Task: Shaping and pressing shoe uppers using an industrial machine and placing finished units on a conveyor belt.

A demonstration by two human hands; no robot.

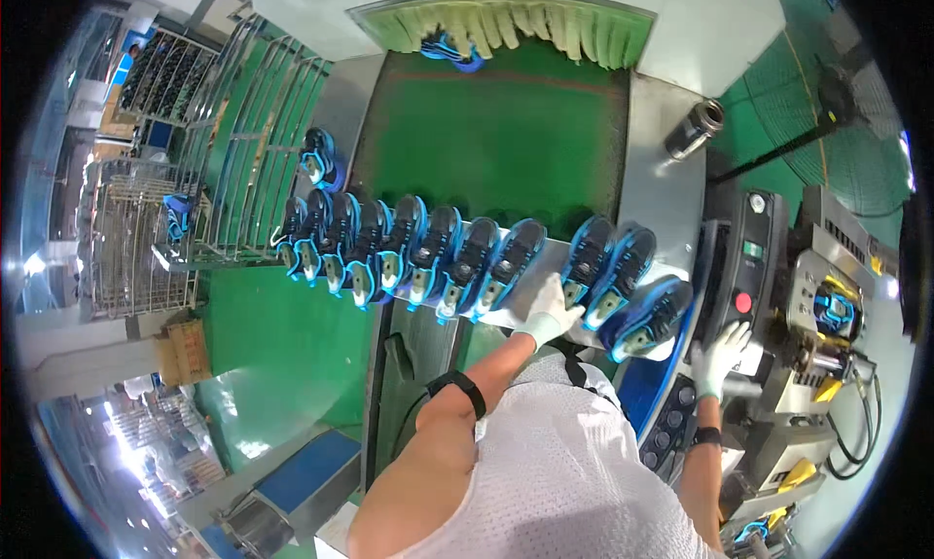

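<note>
A row of black and blue sports shoes (435,243) stands across a metal ledge, toes pointing away from me and heels toward me. My left hand (550,316), in a white glove, reaches into a gap in the row with fingers spread. Its thumb lies by the heel of a shoe (590,252) on the right side; whether they touch I cannot make out. Two more shoes, one upright (628,267) and one tilted (652,318), stand at the right end. My right hand (722,357), also gloved, lies with fingers stretched over a machine's control panel, just below a red button (742,302).
Beyond the row a green conveyor belt (496,131) runs under a fringed curtain (506,24), where a blue shoe (453,53) sits. A dark metal cup (695,129) stands on the right ledge. Wire racks (258,131) stand left, a floor fan (837,111) right.
</note>
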